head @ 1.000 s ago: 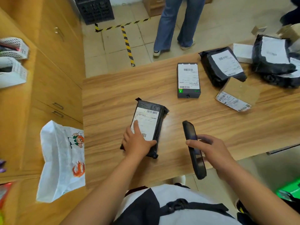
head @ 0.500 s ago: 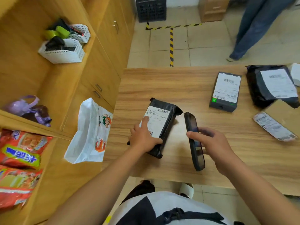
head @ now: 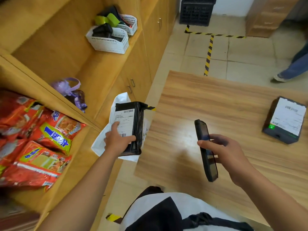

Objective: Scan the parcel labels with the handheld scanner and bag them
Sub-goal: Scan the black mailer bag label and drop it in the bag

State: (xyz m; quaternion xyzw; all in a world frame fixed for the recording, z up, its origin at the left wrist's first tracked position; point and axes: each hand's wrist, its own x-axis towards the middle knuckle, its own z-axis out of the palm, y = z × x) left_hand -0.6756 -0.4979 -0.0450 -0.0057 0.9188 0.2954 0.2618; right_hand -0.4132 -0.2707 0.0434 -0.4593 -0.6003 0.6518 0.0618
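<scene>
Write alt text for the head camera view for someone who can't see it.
Seen from above, a person's left hand holds a black labelled parcel over a white plastic bag beside a wooden table, while the right hand holds a dark handheld scanner. Another labelled parcel lies on the table; shelves at left hold snack packets and white baskets.

One head-worn wide-angle camera looks steeply down and leftward, close above the wooden table (head: 216, 104), shelving (head: 80, 67) at left.
</scene>
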